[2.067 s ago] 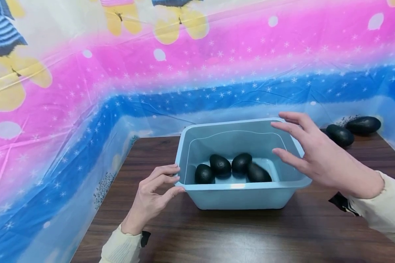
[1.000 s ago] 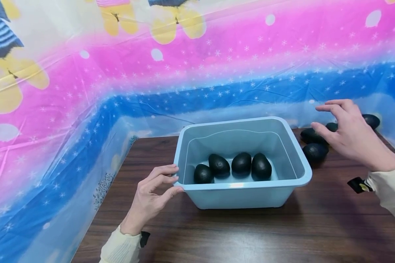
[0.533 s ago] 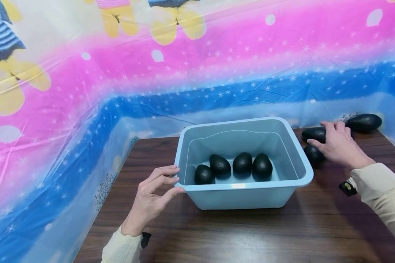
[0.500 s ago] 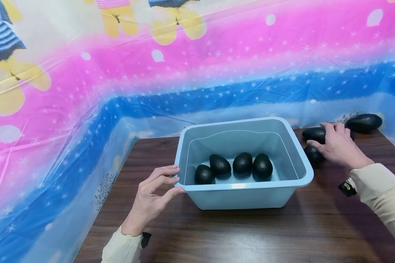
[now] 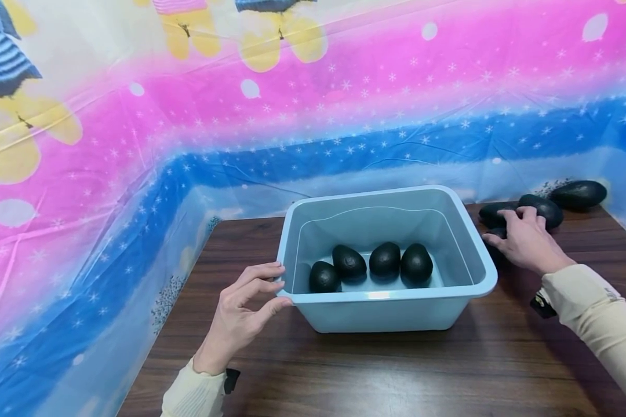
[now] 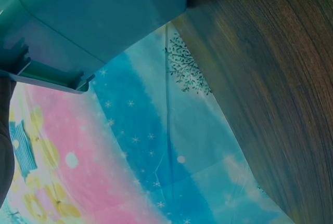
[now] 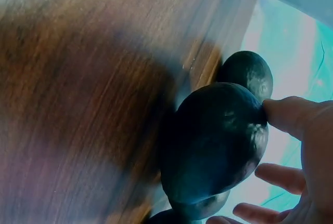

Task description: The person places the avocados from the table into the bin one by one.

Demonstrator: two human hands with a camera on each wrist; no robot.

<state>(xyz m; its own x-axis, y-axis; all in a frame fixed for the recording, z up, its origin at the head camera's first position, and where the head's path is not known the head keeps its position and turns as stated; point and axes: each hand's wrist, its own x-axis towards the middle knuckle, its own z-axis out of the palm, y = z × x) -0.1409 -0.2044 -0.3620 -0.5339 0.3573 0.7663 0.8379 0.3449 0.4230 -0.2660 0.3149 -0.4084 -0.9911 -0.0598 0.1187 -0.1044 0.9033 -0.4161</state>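
Observation:
A light blue-grey plastic bin point(image 5: 381, 313) stands on the table with several dark avocados point(image 5: 348, 263) inside. My left hand point(image 5: 240, 313) holds the bin's left front corner, its fingers and thumb on the rim. To the right of the bin, my right hand point(image 5: 533, 240) is over the nearest loose avocado point(image 7: 213, 141), its thumb on one side and fingers curled toward the other. The hand covers much of that avocado in the head view. Behind it lie an avocado point(image 5: 492, 214) near the bin and another avocado point(image 5: 548, 211) just beyond the fingertips.
One more avocado point(image 5: 579, 194) lies at the table's back right corner. The dark wood table point(image 5: 375, 376) is bordered at the back and left by a patterned pink and blue cloth point(image 5: 313, 116).
From above the bin, my right hand has moved right and down to the nearest loose avocado. The rightmost avocado in the bin has settled more upright. My left hand stays on the rim.

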